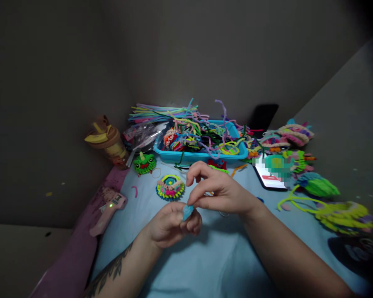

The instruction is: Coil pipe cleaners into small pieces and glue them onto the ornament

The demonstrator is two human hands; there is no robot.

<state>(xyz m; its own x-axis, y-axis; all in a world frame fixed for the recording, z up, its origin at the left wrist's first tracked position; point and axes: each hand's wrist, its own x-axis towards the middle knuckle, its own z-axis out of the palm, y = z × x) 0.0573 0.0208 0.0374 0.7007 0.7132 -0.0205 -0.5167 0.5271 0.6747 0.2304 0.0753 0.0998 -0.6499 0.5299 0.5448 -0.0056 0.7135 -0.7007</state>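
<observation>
My left hand (174, 225) is closed around a small light-blue piece (188, 212), perhaps bent pipe cleaner; its exact kind is too small to make out. From the upper right, my right hand (216, 188) reaches over with thumb and index finger pinched at the top of that same piece. Just beyond the hands lies a round, multicoloured pipe-cleaner piece (170, 187) with a yellow-green rim. Behind and left of it sits a green pipe-cleaner figure (144, 164) with eyes and a small horn.
A blue tray (202, 156) heaped with pipe cleaners stands at the back, straight pipe cleaners (161, 111) behind it. At left are a brown-lidded cup (108, 142) and a pink glue gun (108, 213). A lit phone (270, 180) and yellow-green pipe-cleaner work (343, 215) lie right.
</observation>
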